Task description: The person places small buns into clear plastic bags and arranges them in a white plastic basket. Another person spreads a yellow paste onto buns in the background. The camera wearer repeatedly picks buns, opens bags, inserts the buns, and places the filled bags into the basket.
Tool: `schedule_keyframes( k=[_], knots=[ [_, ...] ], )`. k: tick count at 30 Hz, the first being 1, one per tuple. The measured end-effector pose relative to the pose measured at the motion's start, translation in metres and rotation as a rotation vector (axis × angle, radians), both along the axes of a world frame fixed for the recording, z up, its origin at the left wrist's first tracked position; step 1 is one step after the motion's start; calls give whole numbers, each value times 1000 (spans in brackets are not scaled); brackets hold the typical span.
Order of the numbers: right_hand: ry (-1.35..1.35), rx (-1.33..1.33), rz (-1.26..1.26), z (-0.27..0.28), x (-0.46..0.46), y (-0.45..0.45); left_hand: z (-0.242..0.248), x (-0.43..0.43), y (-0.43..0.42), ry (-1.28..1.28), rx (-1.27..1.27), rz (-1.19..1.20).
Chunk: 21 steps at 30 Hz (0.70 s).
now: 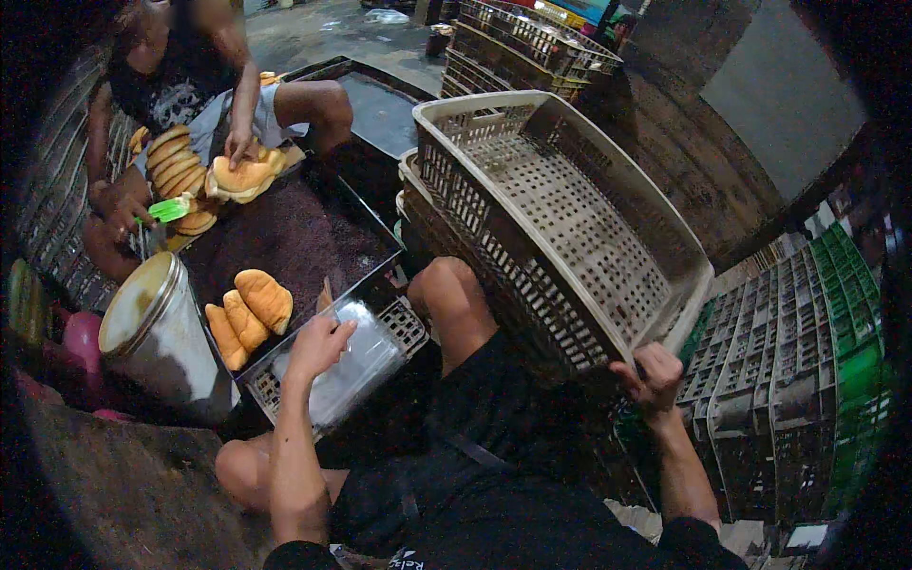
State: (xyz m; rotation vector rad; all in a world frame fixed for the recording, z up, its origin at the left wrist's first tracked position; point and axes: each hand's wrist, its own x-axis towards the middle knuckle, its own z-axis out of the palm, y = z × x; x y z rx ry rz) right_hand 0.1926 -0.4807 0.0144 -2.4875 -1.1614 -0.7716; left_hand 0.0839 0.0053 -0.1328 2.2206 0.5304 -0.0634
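Observation:
My right hand (655, 377) grips the near corner of a plastic crate (570, 221), whose slotted floor shows. My left hand (320, 345) is over a stack of clear plastic bags (356, 363) lying on a smaller plastic basket (406, 324); its fingers are curled near a thin brownish strip (325, 296), and whether they hold it I cannot tell. Beyond it, a tray (281, 246) holds dark crumbly stuff, with several bread buns (263, 303) at its near left corner. At the tray's far side lie filled buns (246, 174) and a row of round buns (173, 164).
Opposite sits a person (185, 78), one hand on a bun, the other by a green spatula (169, 209). A large bucket (153, 320) stands left of the tray. Stacked crates (769, 377) rise at the right, more (527, 43) behind. A dark tray (370, 103) lies beyond.

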Motion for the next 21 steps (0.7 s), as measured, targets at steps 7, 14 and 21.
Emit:
schedule_keyframes(
  k=[7,14,21],
  knots=[
    [-78,-255,-114,3,11,13,57,-10,-20,-100,-49,15],
    [356,15,495,54,-5,234,68,-35,-37,-412,189,0],
    [960,335,597,-21,11,335,63,-22,-16,-265,-370,393]
  ],
)
